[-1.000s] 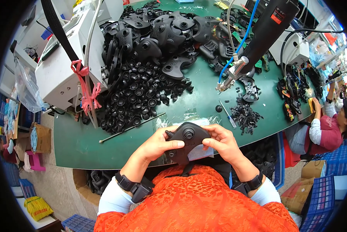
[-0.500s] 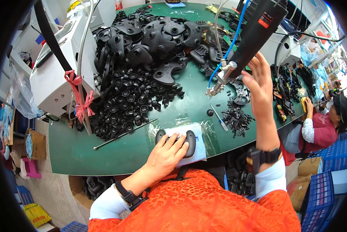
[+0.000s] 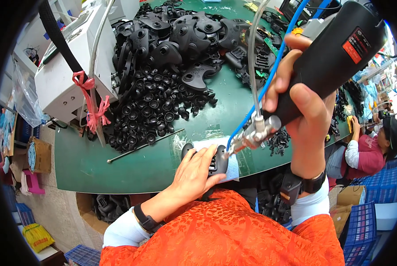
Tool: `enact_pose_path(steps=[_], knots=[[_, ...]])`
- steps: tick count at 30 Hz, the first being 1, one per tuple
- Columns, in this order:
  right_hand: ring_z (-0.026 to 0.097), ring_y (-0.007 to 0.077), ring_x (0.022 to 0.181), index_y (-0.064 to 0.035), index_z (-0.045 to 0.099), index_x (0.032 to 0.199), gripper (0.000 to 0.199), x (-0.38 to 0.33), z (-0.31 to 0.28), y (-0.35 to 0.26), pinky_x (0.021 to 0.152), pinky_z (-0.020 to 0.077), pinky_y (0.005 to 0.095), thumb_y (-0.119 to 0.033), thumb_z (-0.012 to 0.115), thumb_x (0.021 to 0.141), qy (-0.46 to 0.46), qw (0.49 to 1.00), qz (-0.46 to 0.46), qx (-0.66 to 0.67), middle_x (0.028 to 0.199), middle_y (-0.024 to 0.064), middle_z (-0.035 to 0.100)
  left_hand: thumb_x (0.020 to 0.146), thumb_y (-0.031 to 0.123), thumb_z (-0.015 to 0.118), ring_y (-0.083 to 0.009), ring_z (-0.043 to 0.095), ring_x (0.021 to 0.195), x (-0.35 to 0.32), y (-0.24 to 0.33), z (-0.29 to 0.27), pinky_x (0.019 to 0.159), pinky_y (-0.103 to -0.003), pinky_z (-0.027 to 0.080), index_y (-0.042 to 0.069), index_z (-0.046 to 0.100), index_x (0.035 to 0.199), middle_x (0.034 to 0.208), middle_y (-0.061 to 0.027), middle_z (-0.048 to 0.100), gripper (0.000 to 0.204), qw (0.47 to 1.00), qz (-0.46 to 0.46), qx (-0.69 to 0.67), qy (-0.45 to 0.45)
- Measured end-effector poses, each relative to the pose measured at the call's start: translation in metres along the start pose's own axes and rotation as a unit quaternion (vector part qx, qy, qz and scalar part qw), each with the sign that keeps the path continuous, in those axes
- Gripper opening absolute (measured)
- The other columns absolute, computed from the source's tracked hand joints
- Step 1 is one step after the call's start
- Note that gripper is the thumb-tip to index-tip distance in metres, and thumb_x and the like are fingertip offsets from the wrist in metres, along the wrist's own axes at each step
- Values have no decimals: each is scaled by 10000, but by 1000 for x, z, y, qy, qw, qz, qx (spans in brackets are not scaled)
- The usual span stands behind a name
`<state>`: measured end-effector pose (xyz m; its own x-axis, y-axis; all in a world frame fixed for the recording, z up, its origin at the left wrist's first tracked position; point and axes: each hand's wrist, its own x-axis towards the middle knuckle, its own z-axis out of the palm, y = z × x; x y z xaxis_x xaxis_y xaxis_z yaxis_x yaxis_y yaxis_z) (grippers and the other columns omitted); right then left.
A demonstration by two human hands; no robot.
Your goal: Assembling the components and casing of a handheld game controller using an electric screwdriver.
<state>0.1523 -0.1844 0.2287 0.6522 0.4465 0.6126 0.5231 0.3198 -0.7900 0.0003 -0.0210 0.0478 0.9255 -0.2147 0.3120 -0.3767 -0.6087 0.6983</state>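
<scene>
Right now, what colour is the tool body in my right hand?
The tool body is mainly black, best seen in the head view.

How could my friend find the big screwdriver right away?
Find the green table, then the right hand above it. That hand grips the screwdriver, slanting down toward the game controller under the left hand. Unlike the controller, it's a fat black tube with an orange-red label and silver nose.

One powered screwdriver [image 3: 333, 64], two black wristbands [image 3: 145, 217], one rod [image 3: 147, 144]
</scene>
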Motion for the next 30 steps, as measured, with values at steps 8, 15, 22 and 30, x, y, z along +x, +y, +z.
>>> enact_pose_path(steps=[8, 15, 22, 30], knots=[[602, 191, 659, 60, 426, 1328, 543, -3, -4, -33, 599, 520, 320, -259, 596, 922, 70, 997, 4, -20, 851, 88, 502, 874, 170, 706, -291, 605, 1106, -2, -3, 14, 961, -475, 441, 25, 661, 1126, 1161, -125, 662, 294, 991, 33, 119, 59], [615, 210, 680, 81, 456, 1303, 468, -1, -14, -29, 632, 523, 348, -155, 597, 924, 106, 991, 25, -77, 849, 102, 546, 675, 270, 870, -342, 538, 1218, 1, 8, -7, 1044, -495, 401, -15, 564, 1290, 1310, -171, 575, 743, 988, 41, 130, -76], [617, 201, 647, 67, 513, 1249, 401, 0, 13, -13, 613, 514, 330, -122, 598, 905, 112, 991, 45, -52, 805, 105, 563, 643, 211, 875, -333, 513, 1253, -4, -3, 0, 1079, -495, 378, 20, 521, 1363, 1360, -158, 546, 824, 983, 64, 146, -95], [625, 205, 627, 59, 535, 1225, 385, -4, 21, 2, 617, 512, 335, -120, 627, 897, 125, 989, 63, -38, 781, 90, 580, 623, 119, 818, -322, 521, 1246, -3, -4, 3, 1060, -477, 385, 23, 549, 1339, 1333, -153, 564, 770, 981, 70, 161, -81]])
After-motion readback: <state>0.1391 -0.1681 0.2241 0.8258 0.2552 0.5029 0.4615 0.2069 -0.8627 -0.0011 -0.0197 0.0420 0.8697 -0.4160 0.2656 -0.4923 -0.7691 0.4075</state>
